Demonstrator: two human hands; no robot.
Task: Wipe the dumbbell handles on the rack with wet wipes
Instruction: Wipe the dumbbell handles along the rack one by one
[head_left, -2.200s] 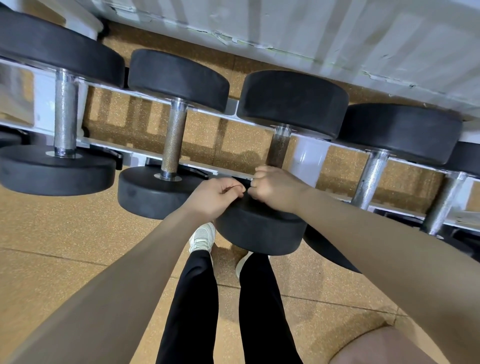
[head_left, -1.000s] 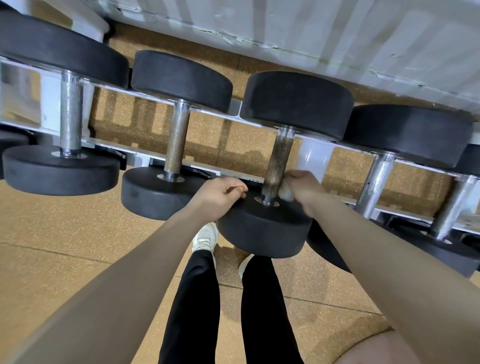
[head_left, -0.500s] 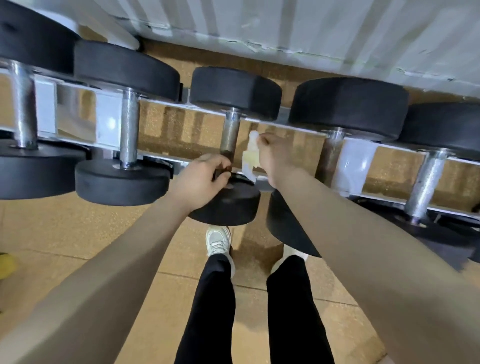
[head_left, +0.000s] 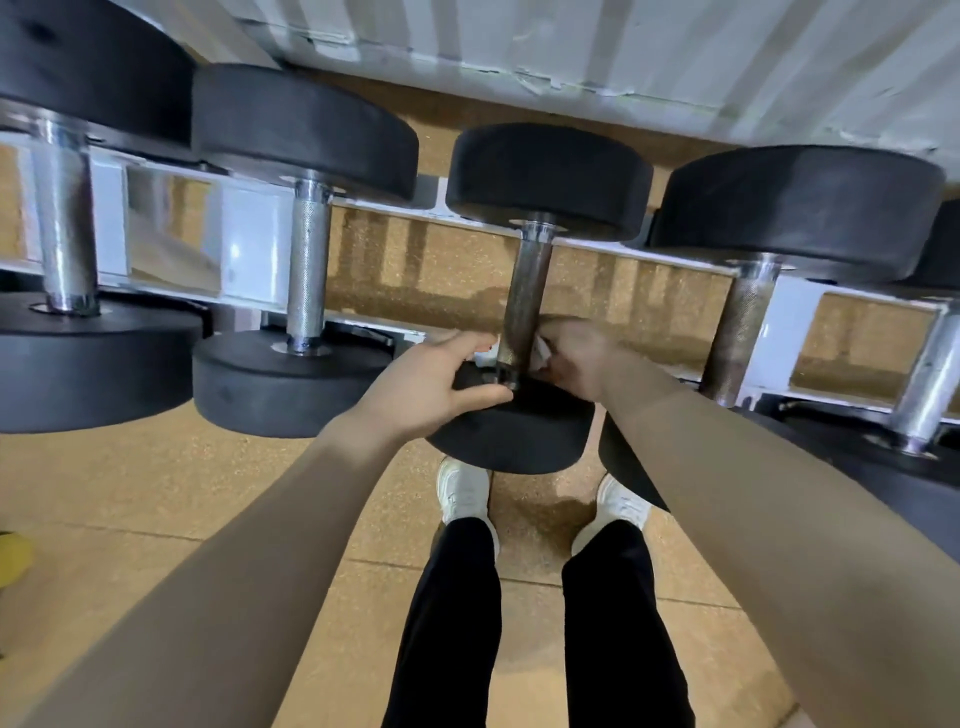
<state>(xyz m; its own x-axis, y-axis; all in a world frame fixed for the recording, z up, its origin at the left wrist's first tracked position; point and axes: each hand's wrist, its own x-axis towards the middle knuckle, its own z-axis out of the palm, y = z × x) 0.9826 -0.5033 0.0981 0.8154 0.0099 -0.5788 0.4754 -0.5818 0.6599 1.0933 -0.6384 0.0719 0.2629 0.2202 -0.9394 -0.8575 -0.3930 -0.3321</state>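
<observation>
Cork-coloured floor (head_left: 156, 493) lies under the rack (head_left: 249, 244). Right hand (head_left: 576, 358) pinches a wet wipe (head_left: 540, 353) against the middle handle (head_left: 524, 296), low down; left hand (head_left: 431, 384) rests flat on the near weight (head_left: 514, 431). Neighbouring handles probably remain.

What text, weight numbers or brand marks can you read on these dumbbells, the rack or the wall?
None readable. The black dumbbell heads show no numbers or marks from this angle; the white rack rail, the pale wall and the wipe in the right hand carry no visible print.
</observation>
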